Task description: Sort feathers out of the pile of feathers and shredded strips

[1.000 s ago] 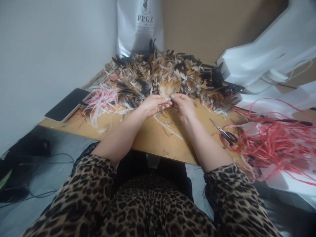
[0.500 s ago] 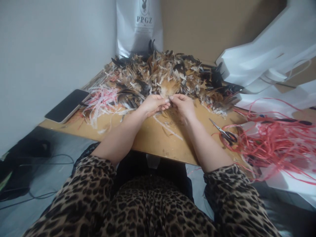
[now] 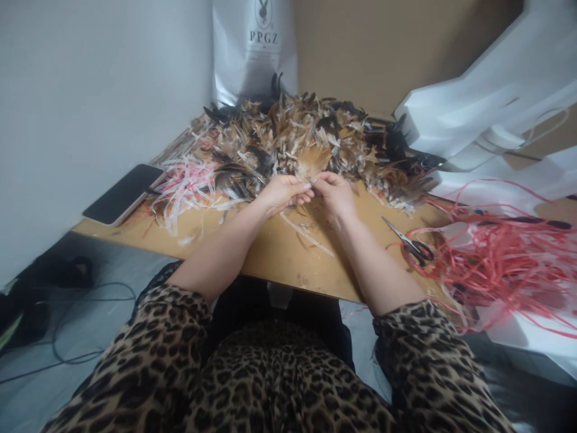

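Observation:
Pinched between the fingertips of both hands is a light brown feather tuft [image 3: 314, 160], fanned out upward; its lower end is hidden by my fingers. My left hand [image 3: 287, 193] is closed on it from the left, fingers curled. From the other side my right hand [image 3: 335, 193] grips the same spot with thumb and forefinger, and the two hands nearly touch. Right behind them spreads a big heap of brown, black and white feathers [image 3: 274, 129]. A thin white strip [image 3: 309, 234] lies on the wooden table [image 3: 288, 261] below my hands.
A phone [image 3: 124, 193] lies at the table's left edge, beside pink and white strips [image 3: 187, 183]. Scissors [image 3: 410, 242] rest on the right, near a tangle of red ribbon [image 3: 505, 258]. A silver bag [image 3: 255, 66] stands behind the heap; white boxy material [image 3: 478, 90] fills the right.
My hands have shifted very slightly right and down, with the feather tuft between them. The tuft looks more spread. Everything else stays put.

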Action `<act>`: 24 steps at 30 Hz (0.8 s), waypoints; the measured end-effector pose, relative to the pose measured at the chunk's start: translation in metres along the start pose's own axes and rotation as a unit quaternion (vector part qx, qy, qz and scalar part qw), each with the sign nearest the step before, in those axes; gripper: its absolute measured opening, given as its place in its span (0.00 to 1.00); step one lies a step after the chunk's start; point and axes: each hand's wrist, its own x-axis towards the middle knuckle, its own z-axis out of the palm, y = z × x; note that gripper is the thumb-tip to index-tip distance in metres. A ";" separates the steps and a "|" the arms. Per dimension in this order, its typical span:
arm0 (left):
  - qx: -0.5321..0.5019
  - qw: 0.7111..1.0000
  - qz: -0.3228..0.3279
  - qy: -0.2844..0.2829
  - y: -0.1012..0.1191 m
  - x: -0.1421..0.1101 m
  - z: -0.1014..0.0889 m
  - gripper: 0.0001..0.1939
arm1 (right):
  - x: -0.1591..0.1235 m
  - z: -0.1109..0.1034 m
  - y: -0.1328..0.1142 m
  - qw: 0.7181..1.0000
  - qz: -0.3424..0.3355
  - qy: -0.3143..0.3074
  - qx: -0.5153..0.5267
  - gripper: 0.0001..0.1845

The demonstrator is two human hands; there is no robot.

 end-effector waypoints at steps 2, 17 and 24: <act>0.012 1.000 0.005 0.005 0.002 -0.001 0.002 0.07 | 0.000 -0.002 0.000 1.000 -0.001 -0.008 -0.005 0.15; 0.153 0.987 0.048 -0.014 -0.002 -0.001 0.006 0.05 | -0.007 -0.011 -0.016 0.972 -0.106 -0.050 -0.204 0.13; 0.133 0.990 0.040 -0.040 0.000 -0.004 0.007 0.04 | -0.003 -0.017 -0.017 0.974 -0.096 -0.087 -0.185 0.10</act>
